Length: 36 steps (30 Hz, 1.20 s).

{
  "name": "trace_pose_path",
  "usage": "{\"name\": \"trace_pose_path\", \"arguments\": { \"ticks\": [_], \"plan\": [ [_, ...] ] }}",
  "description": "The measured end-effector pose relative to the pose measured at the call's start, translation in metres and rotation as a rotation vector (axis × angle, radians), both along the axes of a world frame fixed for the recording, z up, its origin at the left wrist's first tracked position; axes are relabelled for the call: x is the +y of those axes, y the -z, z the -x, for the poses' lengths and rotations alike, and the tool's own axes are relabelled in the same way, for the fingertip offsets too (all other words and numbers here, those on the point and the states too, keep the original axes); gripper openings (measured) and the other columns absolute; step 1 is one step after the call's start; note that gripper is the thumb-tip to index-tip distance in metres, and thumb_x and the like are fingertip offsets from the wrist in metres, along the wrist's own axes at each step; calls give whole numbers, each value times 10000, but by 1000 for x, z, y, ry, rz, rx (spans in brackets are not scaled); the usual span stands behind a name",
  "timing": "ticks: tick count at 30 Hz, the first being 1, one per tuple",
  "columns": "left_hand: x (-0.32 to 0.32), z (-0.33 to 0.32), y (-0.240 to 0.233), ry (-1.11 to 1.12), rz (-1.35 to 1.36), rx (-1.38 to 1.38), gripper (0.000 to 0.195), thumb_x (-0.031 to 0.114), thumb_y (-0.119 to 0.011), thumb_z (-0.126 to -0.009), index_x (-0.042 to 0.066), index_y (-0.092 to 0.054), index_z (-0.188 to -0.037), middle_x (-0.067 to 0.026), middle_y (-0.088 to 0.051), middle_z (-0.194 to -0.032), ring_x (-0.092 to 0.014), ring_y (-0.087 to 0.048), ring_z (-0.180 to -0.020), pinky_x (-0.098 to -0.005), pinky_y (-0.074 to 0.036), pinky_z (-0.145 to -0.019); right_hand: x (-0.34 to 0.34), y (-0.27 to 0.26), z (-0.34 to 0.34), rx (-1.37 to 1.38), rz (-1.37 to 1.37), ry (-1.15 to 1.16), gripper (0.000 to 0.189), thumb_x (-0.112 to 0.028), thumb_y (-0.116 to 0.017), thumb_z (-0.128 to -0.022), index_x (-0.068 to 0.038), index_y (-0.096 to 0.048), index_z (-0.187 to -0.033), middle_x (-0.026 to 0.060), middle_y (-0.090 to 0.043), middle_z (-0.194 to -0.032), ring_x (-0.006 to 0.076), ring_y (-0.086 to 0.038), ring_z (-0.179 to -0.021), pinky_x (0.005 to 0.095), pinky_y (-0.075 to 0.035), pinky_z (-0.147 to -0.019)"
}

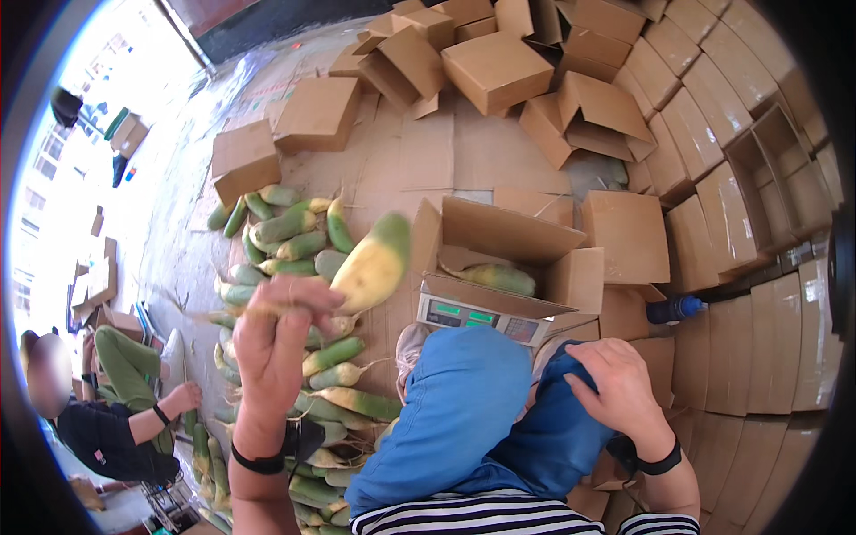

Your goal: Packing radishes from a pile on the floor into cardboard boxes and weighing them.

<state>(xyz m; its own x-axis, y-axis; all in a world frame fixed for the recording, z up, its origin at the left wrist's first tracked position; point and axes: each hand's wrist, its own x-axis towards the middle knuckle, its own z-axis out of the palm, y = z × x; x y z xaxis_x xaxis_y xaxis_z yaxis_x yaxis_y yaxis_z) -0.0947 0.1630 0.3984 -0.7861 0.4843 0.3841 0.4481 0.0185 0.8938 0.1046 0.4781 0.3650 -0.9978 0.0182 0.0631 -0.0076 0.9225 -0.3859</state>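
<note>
My left hand (284,328) grips a large green radish (376,267) by its thin root end; the yellowish body tilts up to the right, its green top blurred. Under and around that hand lies a heap of green radishes (334,358) on flattened cardboard. My right hand (615,378) rests over my right knee, fingers spread, with nothing in it. Before me an open cardboard box (508,231) sits on an electronic scale (461,311) with lit green displays. One radish (498,277) lies inside the box, partly hidden by its front flap.
Stacked cardboard cartons (719,87) form a wall on the right. Loose boxes (498,70) crowd the far side. A blue bottle (675,309) stands right of the scale. At the left sits another person (114,428) beside more radishes (210,461).
</note>
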Motion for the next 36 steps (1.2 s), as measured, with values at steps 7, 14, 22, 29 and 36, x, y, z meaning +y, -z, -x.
{"name": "trace_pose_path", "arguments": {
  "ticks": [7,14,22,29,36],
  "plan": [
    [140,46,-12,331,189,-236,212,154,-473,-989,-15,-597,-959,-56,-650,-872,-98,-600,-703,-247,-493,-660,11,0,-20,19,17,51,330,-154,-717,-741,-49,-633,-1042,125,-669,-982,313,-628,-913,414,-488,-859],
    [224,51,80,675,393,-479,265,218,-469,-990,-17,-591,-979,-83,-655,-875,-137,-640,-731,-277,-508,-707,23,-8,-27,21,121,94,318,-122,-713,-723,-41,-646,-1023,127,-667,-958,315,-628,-893,405,-492,-835],
    [149,101,129,163,469,-494,216,160,-516,-953,-11,-592,-1060,-98,-652,-930,-171,-678,-755,-286,-529,-655,29,-3,-20,-13,132,83,330,-156,-720,-743,-46,-644,-1044,101,-660,-950,290,-618,-878,386,-488,-817],
    [-8,127,169,-245,570,-460,258,194,-591,-894,-25,-609,-1029,-109,-657,-799,-160,-657,-687,-296,-514,-630,25,-3,-18,-26,119,82,339,-135,-722,-730,-46,-642,-1047,104,-660,-960,300,-617,-882,400,-486,-828],
    [-187,16,304,-224,1432,-196,294,254,-654,-786,35,-624,-980,-188,-666,-909,-372,-639,-853,-439,-516,-745,18,2,-10,-22,121,66,338,-110,-720,-715,-29,-643,-1034,133,-668,-961,322,-628,-884,419,-487,-841]
  ]
}}
